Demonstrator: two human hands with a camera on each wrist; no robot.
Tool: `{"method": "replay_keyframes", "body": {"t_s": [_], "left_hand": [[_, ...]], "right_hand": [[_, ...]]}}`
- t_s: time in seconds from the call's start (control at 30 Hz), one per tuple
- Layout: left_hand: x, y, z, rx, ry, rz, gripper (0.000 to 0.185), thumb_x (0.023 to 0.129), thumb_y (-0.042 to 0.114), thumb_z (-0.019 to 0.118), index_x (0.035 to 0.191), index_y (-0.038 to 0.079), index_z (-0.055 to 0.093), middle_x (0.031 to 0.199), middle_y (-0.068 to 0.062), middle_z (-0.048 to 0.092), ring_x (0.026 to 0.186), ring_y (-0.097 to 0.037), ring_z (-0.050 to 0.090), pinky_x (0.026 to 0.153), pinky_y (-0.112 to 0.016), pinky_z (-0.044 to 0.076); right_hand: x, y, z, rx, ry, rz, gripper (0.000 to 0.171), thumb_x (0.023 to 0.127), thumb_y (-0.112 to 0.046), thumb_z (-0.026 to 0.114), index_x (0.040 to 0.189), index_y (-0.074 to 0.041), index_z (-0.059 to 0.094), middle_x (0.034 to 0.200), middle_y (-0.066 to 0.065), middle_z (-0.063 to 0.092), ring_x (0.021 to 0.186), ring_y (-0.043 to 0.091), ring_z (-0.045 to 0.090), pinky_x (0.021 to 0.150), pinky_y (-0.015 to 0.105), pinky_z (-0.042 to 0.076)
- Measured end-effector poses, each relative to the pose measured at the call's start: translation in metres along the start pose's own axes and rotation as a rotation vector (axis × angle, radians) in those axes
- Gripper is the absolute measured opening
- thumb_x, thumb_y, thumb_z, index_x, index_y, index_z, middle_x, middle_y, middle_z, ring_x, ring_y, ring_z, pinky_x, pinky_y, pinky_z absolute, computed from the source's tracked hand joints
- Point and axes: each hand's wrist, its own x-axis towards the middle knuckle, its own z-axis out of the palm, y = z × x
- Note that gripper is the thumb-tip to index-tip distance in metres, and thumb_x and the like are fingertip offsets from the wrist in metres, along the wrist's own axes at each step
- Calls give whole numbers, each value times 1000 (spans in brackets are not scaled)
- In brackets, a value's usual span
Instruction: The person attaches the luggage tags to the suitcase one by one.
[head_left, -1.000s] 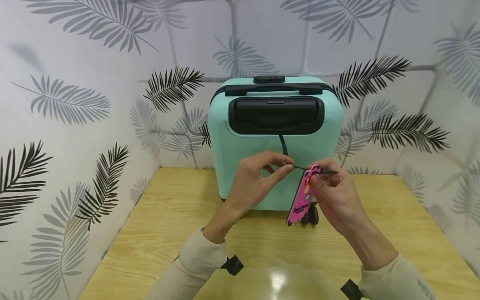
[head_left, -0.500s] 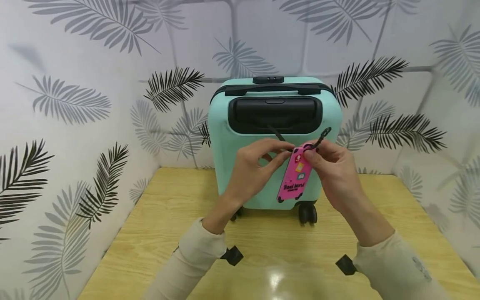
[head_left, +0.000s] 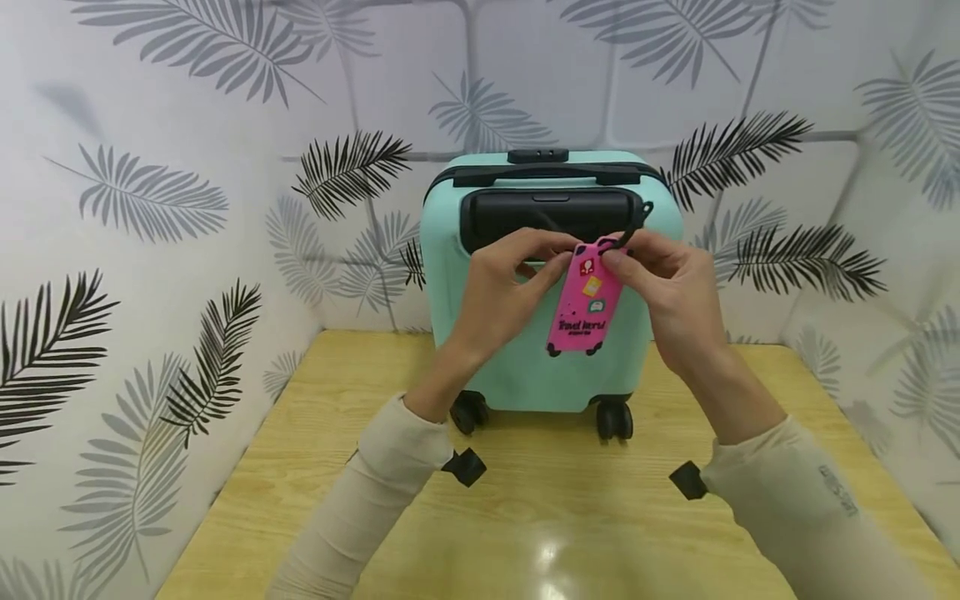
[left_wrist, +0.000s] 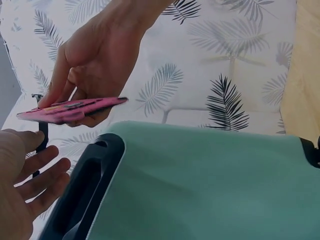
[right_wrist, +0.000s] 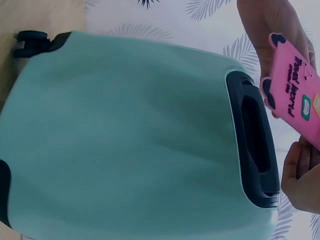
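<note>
A pink luggage tag (head_left: 581, 304) with small coloured pictures and black lettering hangs in front of the turquoise suitcase (head_left: 540, 367). My right hand (head_left: 667, 287) pinches the tag's upper end, thumb in front. A black strap (head_left: 637, 221) rises from that end and stops in a small loop. My left hand (head_left: 510, 279) is at the tag's upper left, with thumb and forefinger together. In the left wrist view, my left hand (left_wrist: 20, 185) pinches the dark strap (left_wrist: 42, 140) while its other fingers stay spread. The tag covers part of the right fingers.
The suitcase stands on its wheels (head_left: 615, 419) on a wooden table (head_left: 480, 517) against a leaf-patterned wall (head_left: 187, 125). Behind the hands is its recessed black pull handle (head_left: 517, 212); a carry handle (head_left: 547, 172) lies above it.
Both hands have risen along the suitcase, carrying the tag up toward the black handle. The tag has turned its printed face more to the front, and its strap loop now points upward.
</note>
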Motion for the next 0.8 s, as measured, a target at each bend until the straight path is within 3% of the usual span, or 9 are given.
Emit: {"method": "replay_keyframes", "body": {"t_s": [0.2, 0.67, 0.8], "left_hand": [[20, 1, -8, 19, -13, -55, 22, 102, 12, 67, 121, 3, 74, 98, -7, 73, 84, -12, 66, 72, -24, 53], [38, -6, -5, 87, -11, -62, 24, 104, 12, 65, 122, 0, 75, 97, -11, 70, 82, -16, 61, 72, -21, 48], [46, -8, -7, 100, -47, -91, 26, 104, 15, 65, 125, 3, 74, 99, -9, 70, 84, -16, 61, 74, -21, 46]], "right_hand": [[22, -7, 7, 18, 22, -18, 5, 95, -3, 74, 99, -2, 77, 91, 1, 74, 88, 17, 61, 81, 22, 53], [43, -10, 6, -51, 79, -16, 13, 93, -8, 78, 100, 3, 76, 91, 1, 74, 86, 15, 63, 78, 21, 54], [53, -16, 5, -122, 97, 13, 8, 94, -8, 77, 96, 0, 77, 88, -1, 74, 85, 14, 63, 78, 20, 54]]}}
